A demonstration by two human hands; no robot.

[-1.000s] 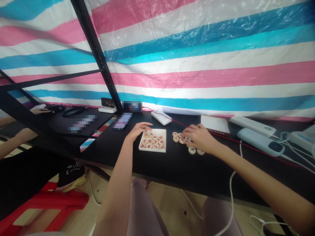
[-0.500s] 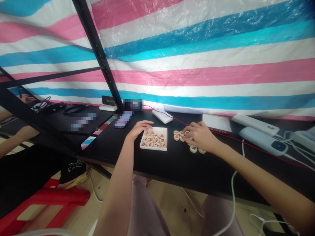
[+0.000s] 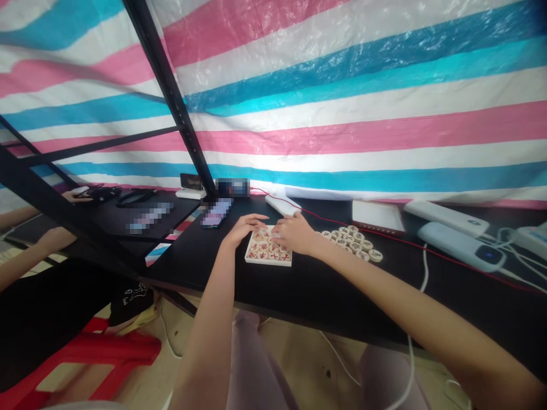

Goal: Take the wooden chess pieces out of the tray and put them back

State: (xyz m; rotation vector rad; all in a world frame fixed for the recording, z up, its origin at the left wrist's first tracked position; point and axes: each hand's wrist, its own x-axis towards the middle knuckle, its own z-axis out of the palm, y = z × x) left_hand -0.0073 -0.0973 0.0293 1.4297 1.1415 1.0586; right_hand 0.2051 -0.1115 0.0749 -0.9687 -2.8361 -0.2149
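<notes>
Two bare forearms (image 3: 213, 313) angle up from the bottom of the frame across a black desk (image 3: 307, 296), meeting over a shallow white box (image 3: 268, 262) just below the frame's centre. Round pieces (image 3: 264, 247) with red characters lie inside it, face up in close rows. They look light, hard and hardly fragile, perhaps a little slick; a pinch around the rim of each disc, thumb against fingertips, seems the surest hold. The box looks thin-walled and light enough to slide if nudged, and is probably best steadied at a wall or corner.

At its far left corner, the left hand (image 3: 243, 230) arches from a bent wrist, fingers loosely stretched over the edge and closed on nothing visible; whether they touch the box is hard to say. Opposite, the right hand (image 3: 294, 232) comes in low and palm down over the far right part, fingers curled downward. Whether they grasp a piece cannot be told from here, as the hand itself hides the tips.

Right of centre, loose pieces (image 3: 355, 246) sit clustered on the desk beyond the right forearm. Behind them, toward the right of the frame, lies a flat white panel (image 3: 378, 216); striped sheeting (image 3: 363, 134) fills the upper frame.
</notes>
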